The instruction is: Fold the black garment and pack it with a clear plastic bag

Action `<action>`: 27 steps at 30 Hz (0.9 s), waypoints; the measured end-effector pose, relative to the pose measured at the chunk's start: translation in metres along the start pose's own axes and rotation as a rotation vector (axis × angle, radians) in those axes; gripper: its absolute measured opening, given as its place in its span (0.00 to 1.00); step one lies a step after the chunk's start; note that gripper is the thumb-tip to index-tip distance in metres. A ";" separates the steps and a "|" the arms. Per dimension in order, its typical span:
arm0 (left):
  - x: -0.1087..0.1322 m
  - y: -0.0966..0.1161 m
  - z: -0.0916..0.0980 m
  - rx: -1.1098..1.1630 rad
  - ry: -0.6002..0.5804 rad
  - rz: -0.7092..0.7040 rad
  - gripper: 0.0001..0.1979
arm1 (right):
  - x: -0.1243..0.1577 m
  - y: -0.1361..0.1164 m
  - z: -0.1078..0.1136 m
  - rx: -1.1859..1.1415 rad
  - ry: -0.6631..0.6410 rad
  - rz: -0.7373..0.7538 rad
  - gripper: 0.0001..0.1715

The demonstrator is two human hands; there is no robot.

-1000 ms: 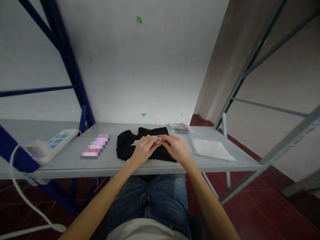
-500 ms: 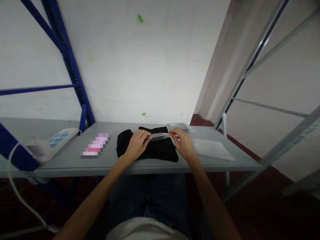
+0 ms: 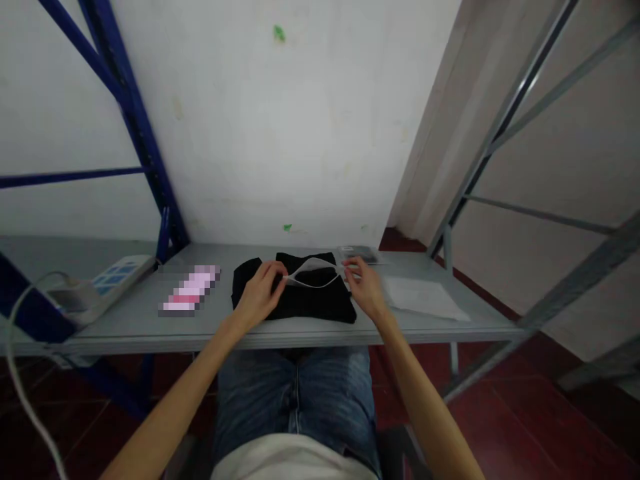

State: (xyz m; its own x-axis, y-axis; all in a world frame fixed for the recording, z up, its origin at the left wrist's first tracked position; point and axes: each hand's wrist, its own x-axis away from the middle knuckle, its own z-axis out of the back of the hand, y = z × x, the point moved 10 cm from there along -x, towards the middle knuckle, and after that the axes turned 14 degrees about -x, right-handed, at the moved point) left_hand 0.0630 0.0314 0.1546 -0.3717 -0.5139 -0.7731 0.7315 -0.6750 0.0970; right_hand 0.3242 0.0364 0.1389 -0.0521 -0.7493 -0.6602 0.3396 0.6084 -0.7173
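Over the black folded cloth (image 3: 305, 305), I have the clear plastic bag (image 3: 314, 265) by opposite ends of its gaping mouth, left hand (image 3: 261, 289) and right hand (image 3: 365, 287) both pinched closed; judged light, limp, slippery, best gripped at those edges.

1. I count two hands of my own: one left hand (image 3: 263, 287), one right hand (image 3: 363, 285).
2. One translucent bag (image 3: 315, 265) between my fingers.
3. One black cloth (image 3: 310, 305).
4. One flat white packet (image 3: 425, 298), or several stacked; I can't tell.
5. One small clear packet (image 3: 360, 254).
6. One pixelated pink item (image 3: 193, 288).
7. One white power strip (image 3: 117, 275).
8. Three green marks (image 3: 279, 33) on the wall.
9. One grey tabletop (image 3: 145, 317).
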 end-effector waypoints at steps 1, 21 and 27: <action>0.002 0.002 -0.003 0.020 -0.025 -0.002 0.06 | 0.002 -0.003 -0.006 0.044 -0.032 0.016 0.09; 0.004 0.057 0.004 0.016 -0.035 -0.190 0.07 | 0.026 -0.044 -0.081 0.703 -0.252 0.148 0.22; 0.003 0.035 0.013 0.010 0.023 -0.112 0.06 | 0.018 -0.067 -0.076 0.591 -0.153 0.192 0.28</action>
State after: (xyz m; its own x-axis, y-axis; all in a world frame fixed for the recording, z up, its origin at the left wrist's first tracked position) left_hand 0.0807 -0.0004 0.1640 -0.4375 -0.4230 -0.7935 0.6804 -0.7327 0.0154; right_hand 0.2286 0.0017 0.1579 0.1810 -0.6969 -0.6939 0.7927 0.5210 -0.3165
